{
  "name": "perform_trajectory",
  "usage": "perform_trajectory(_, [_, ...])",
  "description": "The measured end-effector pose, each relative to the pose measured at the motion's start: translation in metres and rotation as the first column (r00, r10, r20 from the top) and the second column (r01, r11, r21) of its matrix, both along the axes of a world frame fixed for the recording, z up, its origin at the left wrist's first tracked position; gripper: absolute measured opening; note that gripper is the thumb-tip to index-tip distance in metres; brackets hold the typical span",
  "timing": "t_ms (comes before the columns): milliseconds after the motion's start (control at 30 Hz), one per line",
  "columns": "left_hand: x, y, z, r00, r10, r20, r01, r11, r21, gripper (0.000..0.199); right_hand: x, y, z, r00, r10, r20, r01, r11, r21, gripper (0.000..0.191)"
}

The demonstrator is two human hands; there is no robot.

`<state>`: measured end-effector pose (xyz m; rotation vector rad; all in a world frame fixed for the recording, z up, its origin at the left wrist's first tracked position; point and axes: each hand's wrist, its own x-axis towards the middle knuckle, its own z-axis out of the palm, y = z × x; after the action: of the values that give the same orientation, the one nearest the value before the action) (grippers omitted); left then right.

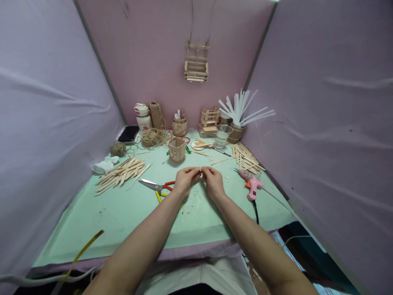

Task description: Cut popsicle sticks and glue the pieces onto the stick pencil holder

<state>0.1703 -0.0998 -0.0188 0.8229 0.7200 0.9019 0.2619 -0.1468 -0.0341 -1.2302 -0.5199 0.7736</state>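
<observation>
My left hand [186, 179] and my right hand [213, 180] meet fingertip to fingertip above the middle of the table. Both are closed in a pinch around something small and pale, mostly covered by the fingers and too small to name. Just left of my left hand lie scissors [156, 185] with red handles, and a tool with yellow handles [158, 196] partly under the forearm. Beyond the hands stands a small wooden stick cup [177, 150]. Tiny wood scraps [196, 198] are scattered below the hands.
Wooden stick piles lie left [124, 172] and right [245, 157]. A pink glue gun [253, 187] with its cord rests at the right. Behind are a water cup [222, 137], white glue sticks [241, 108], twine [150, 137] and a bottle [143, 119]. A wooden swing [196, 65] hangs above.
</observation>
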Motion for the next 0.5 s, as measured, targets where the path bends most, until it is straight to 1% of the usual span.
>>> perform_trajectory(267, [-0.0009,0.0042,-0.003,0.999,0.049,-0.009,-0.048,0.996,0.077,0.033,0.0008,-0.0001,-0.0002,0.999,0.035,0.009,-0.035,0.999,-0.013,0.02])
perform_trajectory(500, [-0.0009,0.0014,-0.0035,0.999,0.025,-0.045,-0.019,0.991,0.134,0.03,0.0,-0.0026,0.004,0.998,0.047,0.036,-0.046,0.999,-0.015,0.027])
